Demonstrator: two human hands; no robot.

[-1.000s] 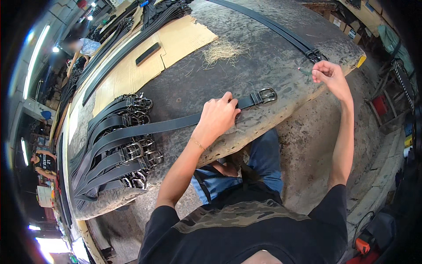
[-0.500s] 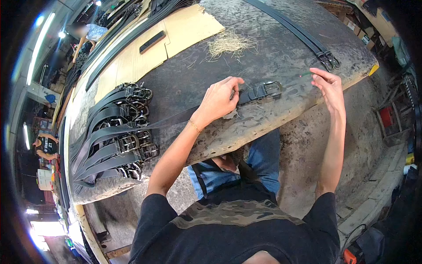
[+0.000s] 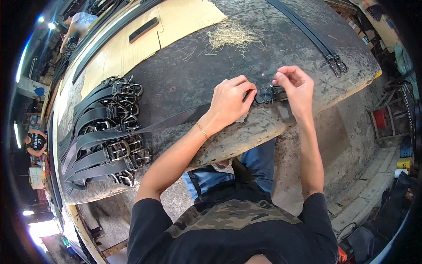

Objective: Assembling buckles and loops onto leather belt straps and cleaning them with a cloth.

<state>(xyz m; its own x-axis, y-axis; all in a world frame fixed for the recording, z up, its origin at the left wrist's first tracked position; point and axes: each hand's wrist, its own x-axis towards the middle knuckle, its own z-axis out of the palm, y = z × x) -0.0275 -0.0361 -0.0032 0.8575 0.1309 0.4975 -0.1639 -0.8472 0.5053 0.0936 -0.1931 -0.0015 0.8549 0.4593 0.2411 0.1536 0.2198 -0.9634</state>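
A black leather belt (image 3: 176,119) lies along the near edge of the grey workbench (image 3: 184,70). My left hand (image 3: 231,100) presses down on the belt just behind its metal buckle (image 3: 271,94). Its fingers curl over the strap. My right hand (image 3: 293,84) sits at the buckle end with thumb and fingers pinched together above it; whether something tiny is held between them I cannot make out. The two hands are almost touching.
A pile of finished black belts with metal buckles (image 3: 110,136) lies at the left end of the bench. Two long black straps (image 3: 316,42) run diagonally at the far right. Straw-like fibres (image 3: 233,35), cardboard sheets (image 3: 145,37) and a dark flat bar (image 3: 143,30) lie further back.
My right hand has come in from the right edge of the bench to the buckle. My left hand stayed on the strap. The view has tilted nearer to the bench.
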